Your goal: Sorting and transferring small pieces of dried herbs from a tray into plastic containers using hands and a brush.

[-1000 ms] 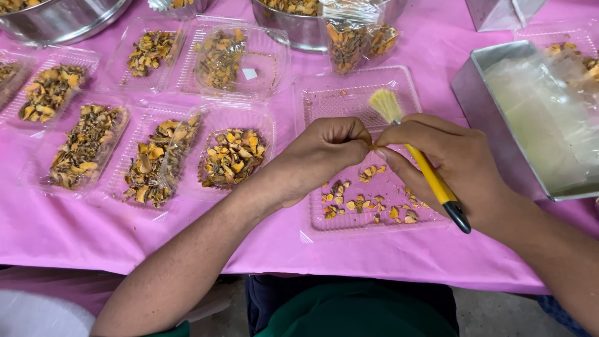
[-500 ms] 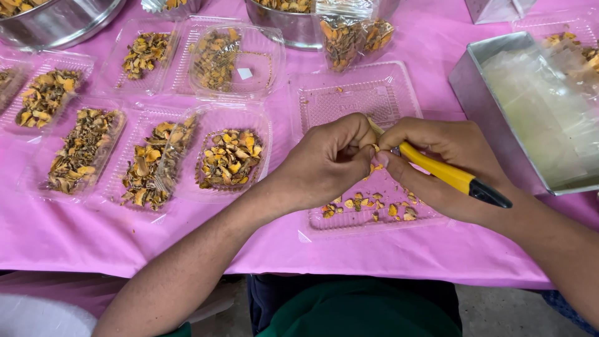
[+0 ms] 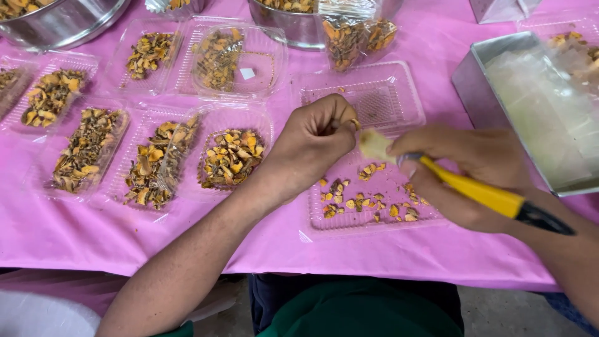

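My left hand (image 3: pixel 315 140) is closed around a small yellow-orange dried piece (image 3: pixel 354 123) pinched at its fingertips, above an open clear plastic tray (image 3: pixel 399 100). My right hand (image 3: pixel 471 171) grips a yellow-handled brush (image 3: pixel 480 192) with a black end; its pale bristles (image 3: pixel 373 143) point left and sit right beside the pinched piece. Several small dried yellow pieces (image 3: pixel 368 200) lie scattered in the tray's near half below both hands.
Several clear trays filled with dried yellow-brown pieces (image 3: pixel 228 159) cover the pink tablecloth (image 3: pixel 62 231) on the left. Metal bowls (image 3: pixel 62 22) and a filled plastic bag (image 3: pixel 355 34) stand at the back. A metal box (image 3: pixel 468 78) with pale sheets sits at right.
The brush has swung from bristles pointing up to lying nearly level, bristles now at the piece in my left fingers. Both hands have stayed over the tray.
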